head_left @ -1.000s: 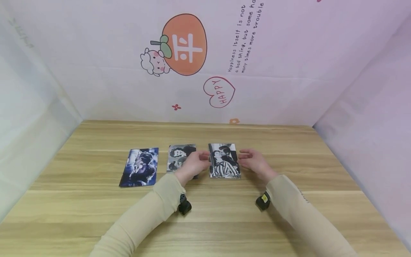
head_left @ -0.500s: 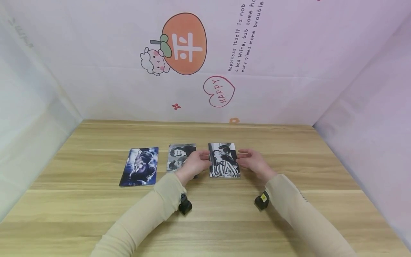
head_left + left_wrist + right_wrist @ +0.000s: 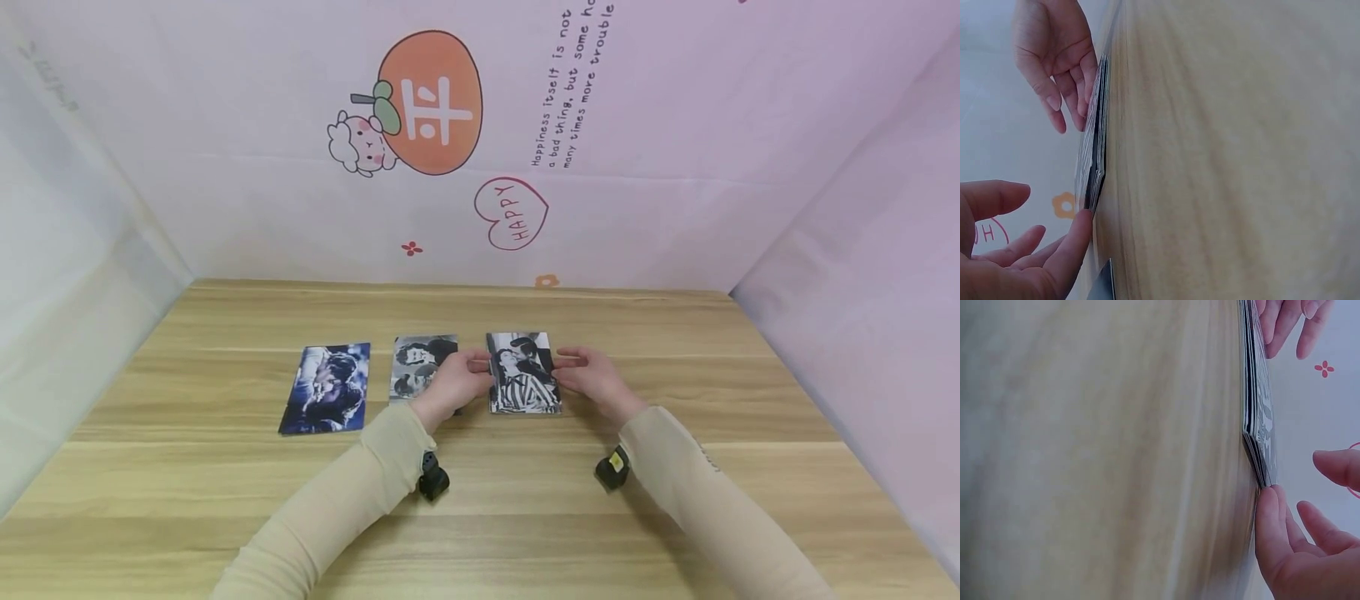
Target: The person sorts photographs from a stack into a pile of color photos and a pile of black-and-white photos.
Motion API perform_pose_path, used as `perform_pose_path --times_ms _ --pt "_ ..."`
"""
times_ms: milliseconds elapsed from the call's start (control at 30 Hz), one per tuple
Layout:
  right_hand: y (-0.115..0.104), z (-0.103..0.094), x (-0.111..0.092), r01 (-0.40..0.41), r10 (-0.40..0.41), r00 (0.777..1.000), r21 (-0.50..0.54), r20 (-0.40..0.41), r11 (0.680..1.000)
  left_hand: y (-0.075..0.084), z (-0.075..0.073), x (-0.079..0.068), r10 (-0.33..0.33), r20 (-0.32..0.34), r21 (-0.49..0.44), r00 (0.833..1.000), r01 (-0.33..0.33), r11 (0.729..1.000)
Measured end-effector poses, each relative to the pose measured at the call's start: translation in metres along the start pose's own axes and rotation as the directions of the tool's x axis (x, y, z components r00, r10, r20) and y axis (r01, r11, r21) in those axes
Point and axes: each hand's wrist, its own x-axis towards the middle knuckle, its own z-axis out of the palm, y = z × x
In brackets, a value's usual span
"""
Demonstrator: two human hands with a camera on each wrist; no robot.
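Note:
A stack of black-and-white photo cards lies flat on the table, its top picture showing a striped shirt. My left hand stands at its left side with extended fingers, and one fingertip meets the stack's edge in the left wrist view. On the opposite side, my right hand has its fingertips right at the edge, thumb held apart. Seen from the right wrist, the stack shows several thin layers, fairly even. My left forearm and hand partly cover a second black-and-white photo card.
Further left lies a bluish photo card, slightly slanted. All the cards rest on a wood-grain table. A printed white cloth rises behind it, with pale cloth walls on both sides. Small black cameras sit at the wrists.
My right hand has shifted slightly left, closing up to the stack's right edge. My left hand and the other cards stay in place.

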Motion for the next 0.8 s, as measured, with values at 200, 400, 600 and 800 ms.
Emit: perform_pose_path --times_ms 200,400,600,800 --pt "-0.0002 0.001 -0.0028 0.014 -0.013 1.0 0.023 -0.011 1.0 -0.0017 0.0012 0.0016 -0.003 0.001 -0.065 1.0 0.003 0.998" --pt "-0.0014 0.0021 -0.0044 0.007 -0.004 0.999 0.081 -0.036 0.997 -0.0024 0.0021 0.0022 0.001 -0.006 -0.105 1.0 -0.002 0.994" --pt "-0.003 0.0034 -0.0045 -0.004 0.011 0.997 0.098 -0.076 0.995 -0.0009 0.0013 0.0014 0.001 -0.022 -0.154 1.0 -0.005 0.988" --pt "-0.0021 0.0054 -0.0053 -0.01 0.018 0.996 0.083 -0.093 0.997 -0.0025 -0.0009 0.0017 0.0 -0.03 -0.164 1.0 -0.005 0.986"
